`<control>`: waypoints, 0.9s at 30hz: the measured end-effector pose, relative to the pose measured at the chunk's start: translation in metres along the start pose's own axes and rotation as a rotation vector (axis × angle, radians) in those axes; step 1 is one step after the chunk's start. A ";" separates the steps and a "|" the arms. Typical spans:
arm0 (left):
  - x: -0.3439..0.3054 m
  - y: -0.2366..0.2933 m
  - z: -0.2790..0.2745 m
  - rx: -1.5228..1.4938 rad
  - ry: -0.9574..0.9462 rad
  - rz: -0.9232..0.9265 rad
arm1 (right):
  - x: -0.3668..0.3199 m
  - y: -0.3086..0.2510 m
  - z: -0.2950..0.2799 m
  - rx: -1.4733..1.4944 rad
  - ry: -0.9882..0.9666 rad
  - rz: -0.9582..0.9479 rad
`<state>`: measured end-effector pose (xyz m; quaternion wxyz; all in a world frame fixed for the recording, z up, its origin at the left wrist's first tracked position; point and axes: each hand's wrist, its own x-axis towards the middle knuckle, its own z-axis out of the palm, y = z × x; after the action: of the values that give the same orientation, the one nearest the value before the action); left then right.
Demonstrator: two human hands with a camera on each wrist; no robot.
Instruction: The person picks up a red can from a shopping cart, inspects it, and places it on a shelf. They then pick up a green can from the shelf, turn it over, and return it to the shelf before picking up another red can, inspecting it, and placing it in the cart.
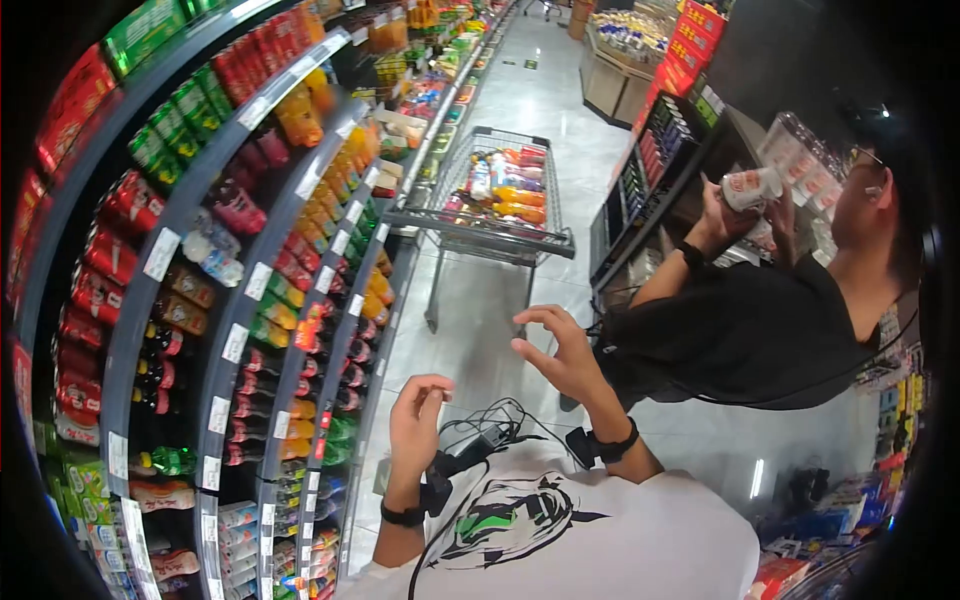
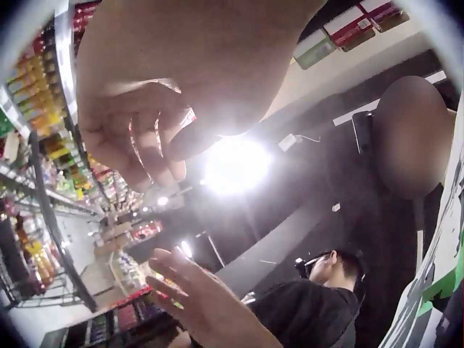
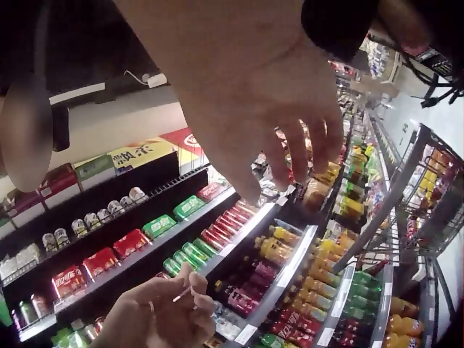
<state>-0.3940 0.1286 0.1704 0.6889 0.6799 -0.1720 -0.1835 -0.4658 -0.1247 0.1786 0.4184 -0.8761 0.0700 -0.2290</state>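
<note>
In the head view my left hand [image 1: 418, 425] is raised over my shirt front, fingers loosely bent and holding nothing. My right hand [image 1: 565, 355] hovers to its right, thumb and fingers spread apart with only air between them. Beyond both hands stands a shopping cart [image 1: 503, 235] loaded with several bottles and packs, its handle toward me. The right wrist view shows my right hand [image 3: 254, 94] overlapping the drink shelves, with my left hand [image 3: 163, 312] lower down. In the left wrist view light passes between the fingers of my left hand [image 2: 159, 123].
Tall shelves of bottles and cans [image 1: 230, 350] run along the left side. At the right a person in a black shirt [image 1: 740, 330] holds a white can pack [image 1: 750, 188] beside a dark display rack [image 1: 650, 180]. Loose black cables [image 1: 495, 430] hang near my waist. The tiled aisle [image 1: 545, 75] stretches ahead.
</note>
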 end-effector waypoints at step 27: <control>0.009 0.012 -0.157 0.034 0.344 0.084 | 0.217 0.254 0.132 -0.424 -0.208 0.500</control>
<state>-0.3098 0.2618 0.1793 0.7038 0.7048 -0.0830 -0.0325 -0.1953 -0.2624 -0.0133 0.2750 -0.9180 0.2857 -0.0091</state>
